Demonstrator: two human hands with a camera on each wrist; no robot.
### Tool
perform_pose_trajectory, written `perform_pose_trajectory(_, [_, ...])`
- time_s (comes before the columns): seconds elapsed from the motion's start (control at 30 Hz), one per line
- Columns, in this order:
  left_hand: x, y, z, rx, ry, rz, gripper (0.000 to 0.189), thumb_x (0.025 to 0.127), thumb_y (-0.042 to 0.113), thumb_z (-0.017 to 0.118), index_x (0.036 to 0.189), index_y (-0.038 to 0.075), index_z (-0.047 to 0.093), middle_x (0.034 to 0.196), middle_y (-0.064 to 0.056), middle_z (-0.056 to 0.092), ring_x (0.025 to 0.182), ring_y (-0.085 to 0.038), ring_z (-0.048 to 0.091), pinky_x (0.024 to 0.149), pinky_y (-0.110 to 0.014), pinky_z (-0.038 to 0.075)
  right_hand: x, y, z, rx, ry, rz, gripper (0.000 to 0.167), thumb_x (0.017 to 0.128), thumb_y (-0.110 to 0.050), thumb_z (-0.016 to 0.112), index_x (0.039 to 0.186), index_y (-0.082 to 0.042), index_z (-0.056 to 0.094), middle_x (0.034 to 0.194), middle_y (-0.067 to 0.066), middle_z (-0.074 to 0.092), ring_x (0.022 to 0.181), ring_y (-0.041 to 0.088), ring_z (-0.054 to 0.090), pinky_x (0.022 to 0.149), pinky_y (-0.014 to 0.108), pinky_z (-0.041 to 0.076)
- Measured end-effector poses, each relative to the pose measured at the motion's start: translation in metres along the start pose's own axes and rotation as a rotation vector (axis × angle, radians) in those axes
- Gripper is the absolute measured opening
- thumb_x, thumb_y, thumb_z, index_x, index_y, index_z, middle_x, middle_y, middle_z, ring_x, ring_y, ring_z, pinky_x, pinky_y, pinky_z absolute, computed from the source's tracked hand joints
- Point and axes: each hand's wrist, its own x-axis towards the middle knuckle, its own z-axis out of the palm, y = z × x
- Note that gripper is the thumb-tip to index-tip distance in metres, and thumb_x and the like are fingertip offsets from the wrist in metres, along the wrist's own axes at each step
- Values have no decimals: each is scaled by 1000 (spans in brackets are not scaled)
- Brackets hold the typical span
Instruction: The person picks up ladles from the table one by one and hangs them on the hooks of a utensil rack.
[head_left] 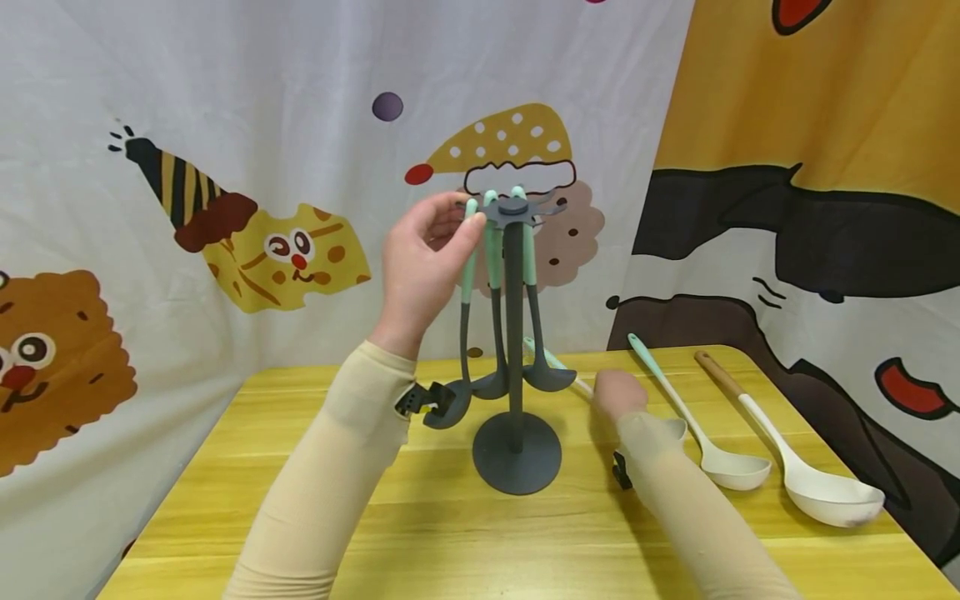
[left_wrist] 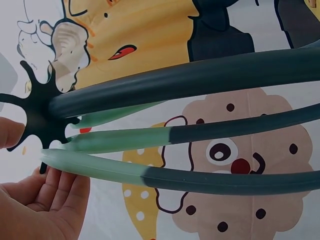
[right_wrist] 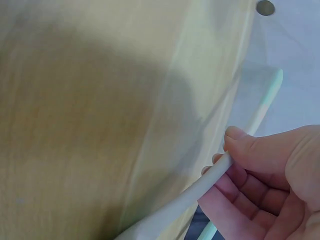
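Head view: the rack (head_left: 514, 333) stands upright on the bench (head_left: 300, 467) between the hands, its top at the left hand (head_left: 423, 258) and its post to the left of the right hand (head_left: 621, 393). The left hand pinches the rack's top between thumb and fingers, next to a hanging handle; whether that handle is also pinched cannot be told.

The right hand pinches the handle of a white ladle (right_wrist: 195, 188) between thumb and curled fingers. The ladle's long axis runs obliquely through this hand: the mint handle end points forward and left, towards the rear of the post, and the bowl lies on the near right, partly behind the sleeve. Contact between bowl and bench cannot be confirmed.

Controlling relation: the bare hooks (left_wrist: 30, 77) sit above and to the left of the right hand, while the handle slants low beneath them. The left hand is nearer the hooks. Three dark ladles (head_left: 551, 379) hang between the hands. Two more white ladles (head_left: 735, 469) lie right of the right hand.
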Motion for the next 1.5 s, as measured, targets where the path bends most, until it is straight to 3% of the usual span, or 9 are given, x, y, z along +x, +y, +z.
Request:
perform_pose_trajectory(0.3, [0,1,-1,9,-4,-6,27,94,14,67,116,0,66,105,-10,68,95,-19,63,87,-34,53,-5,3,-10,104,59,-2,12,84,-4,61,74,-5,67,71,9,61,64,26,55,51,40,45])
perform_pose_trajectory(0.57, [0,1,-1,14,-4,-7,26,94,14,67,116,0,66,105,-9,67,94,-18,62,87,-34,53,-9,8,-15,166,136,-28,13,91,-15,70,90,-2,69,82,12,67,72,29,61,65,46,51])
perform_pose_trajectory(0.87, [0,2,-1,9,-6,-23,26,94,15,67,116,0,67,104,-9,67,94,-18,62,87,-33,53,-16,12,-25,220,220,-46,15,91,-17,71,90,-2,67,76,7,65,69,26,59,64,45,49])
perform_pose_trajectory(1.2, [-1,3,-1,13,-5,-24,26,94,15,67,116,0,66,104,-9,68,94,-18,62,86,-31,53,-23,13,-24,266,282,-90,17,92,-17,70,95,0,68,81,10,67,71,27,60,69,45,49])
perform_pose_trajectory(1.5, [-1,3,-1,17,-7,-25,27,94,15,67,116,0,66,105,-8,67,95,-18,62,87,-32,52,-30,14,-28,347,408,-117,16,94,-15,68,99,1,68,88,14,69,75,30,61,69,47,48])
